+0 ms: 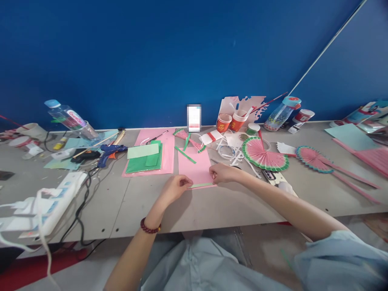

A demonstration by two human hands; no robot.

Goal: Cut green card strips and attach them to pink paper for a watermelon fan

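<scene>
A pale green paper strip (201, 185) lies along the near edge of a pink paper sheet (195, 171). At its left end, my left hand (176, 189) has thumb and fingers pinched together on the strip. My right hand (224, 173) is closed over the right end, its fingertips pressed on the strip and the sheet's corner. On the far part of the sheet are loose darker green strips (185, 155) and a pleated pink piece with green edging (181, 133). A stack of green paper (141, 163) rests left of my left hand.
Watermelon-patterned paper fans (263, 155) lie to the right, near a phone (270, 176) and white paper scraps. Red paper cups (224, 122) stand at the back. On the left are a blue glue gun (110, 153), a power strip (62, 198) with cables and a leaning plastic bottle (71, 120).
</scene>
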